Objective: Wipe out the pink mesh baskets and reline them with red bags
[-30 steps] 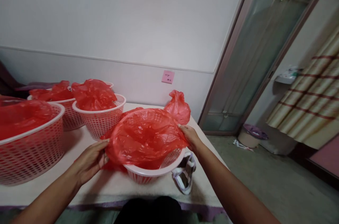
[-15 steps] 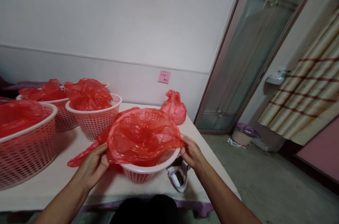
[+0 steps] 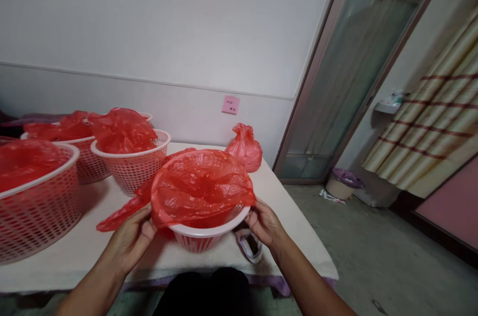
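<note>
A red bag (image 3: pixel 203 184) drapes over the front basket (image 3: pixel 199 243) on the worktop (image 3: pixel 282 204) — white rim bare at five o'clock. The left hand (image 3: pixel 131 237) has a narrow grip on the bag's edge at eight o'clock — the right hand (image 3: pixel 266 222) pinches it at four.

translucent red bag (image 3: pixel 201 189), pale pink basket (image 3: pixel 212 231), white tablecloth (image 3: pixel 297 216), pink note (image 3: pixel 230 105), cream curtain (image 3: pixel 436 129) with red stripes
</note>
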{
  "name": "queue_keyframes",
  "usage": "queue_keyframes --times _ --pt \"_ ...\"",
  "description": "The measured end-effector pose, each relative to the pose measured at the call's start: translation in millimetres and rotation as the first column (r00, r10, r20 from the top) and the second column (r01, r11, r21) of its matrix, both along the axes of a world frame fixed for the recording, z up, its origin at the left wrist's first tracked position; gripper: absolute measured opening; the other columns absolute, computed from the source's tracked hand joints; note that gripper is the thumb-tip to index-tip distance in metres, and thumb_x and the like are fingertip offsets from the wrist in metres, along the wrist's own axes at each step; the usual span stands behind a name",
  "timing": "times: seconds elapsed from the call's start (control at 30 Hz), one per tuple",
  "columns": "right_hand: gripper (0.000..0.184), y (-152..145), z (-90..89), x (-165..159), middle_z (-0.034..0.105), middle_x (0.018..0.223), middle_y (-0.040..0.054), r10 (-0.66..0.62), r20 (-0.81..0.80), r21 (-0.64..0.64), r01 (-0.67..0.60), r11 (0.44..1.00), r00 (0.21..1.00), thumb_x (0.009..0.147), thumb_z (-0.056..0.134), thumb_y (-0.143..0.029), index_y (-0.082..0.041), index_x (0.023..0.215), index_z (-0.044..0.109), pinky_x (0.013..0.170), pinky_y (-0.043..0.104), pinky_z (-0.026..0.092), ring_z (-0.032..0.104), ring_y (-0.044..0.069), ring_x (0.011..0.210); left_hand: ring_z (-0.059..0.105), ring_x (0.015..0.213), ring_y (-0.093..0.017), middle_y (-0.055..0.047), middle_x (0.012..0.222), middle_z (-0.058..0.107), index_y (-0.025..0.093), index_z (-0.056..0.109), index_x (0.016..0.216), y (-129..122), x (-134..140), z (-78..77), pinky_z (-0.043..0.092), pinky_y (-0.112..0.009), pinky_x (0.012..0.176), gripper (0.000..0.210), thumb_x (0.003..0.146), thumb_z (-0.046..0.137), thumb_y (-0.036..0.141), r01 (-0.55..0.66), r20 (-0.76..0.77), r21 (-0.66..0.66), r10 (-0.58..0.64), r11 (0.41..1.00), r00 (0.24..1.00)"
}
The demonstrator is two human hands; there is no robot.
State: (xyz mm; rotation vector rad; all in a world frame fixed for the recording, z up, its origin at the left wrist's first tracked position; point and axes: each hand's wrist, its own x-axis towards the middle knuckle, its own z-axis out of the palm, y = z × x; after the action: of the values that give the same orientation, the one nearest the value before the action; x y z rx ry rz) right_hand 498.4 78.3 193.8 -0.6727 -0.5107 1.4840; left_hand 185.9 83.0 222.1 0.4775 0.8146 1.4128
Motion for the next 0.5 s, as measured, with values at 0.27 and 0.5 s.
queue_keyframes --times 0.27,0.5 --pt "0.005 -5.3 8.4 2.5 0.072 0.076 -0.0018 -0.010 -0.086 -0.013 0.009 1.000 0.996 0.076 0.066 -0.017 -0.021 0.079 0.067 0.063 0.025 0.055 0.064 0.012 0.063 0.063 0.053 -0.010 -0.002 0.072 0.068 0.015 0.065 0.081 -24.3 -3.5 15.5 0.058 -0.019 0.051 0.022 0.082 0.051 -0.002 -0.012 -0.017 -0.144 0.010 0.989 1.000" --pt "0.007 -9.3 9.5 -5.4 0.072 0.076 -0.0010 -0.031 -0.123 0.003 0.031 1.000 0.992 0.073 0.069 -0.015 -0.020 0.078 0.066 0.065 0.025 0.055 0.064 0.013 0.064 0.064 0.053 -0.009 -0.001 0.069 0.067 0.018 0.064 0.080 -43.0 5.9 17.8 0.058 -0.017 0.052 0.025 0.085 0.047 0.001 -0.065 -0.013 -0.228 0.064 0.971 0.998"
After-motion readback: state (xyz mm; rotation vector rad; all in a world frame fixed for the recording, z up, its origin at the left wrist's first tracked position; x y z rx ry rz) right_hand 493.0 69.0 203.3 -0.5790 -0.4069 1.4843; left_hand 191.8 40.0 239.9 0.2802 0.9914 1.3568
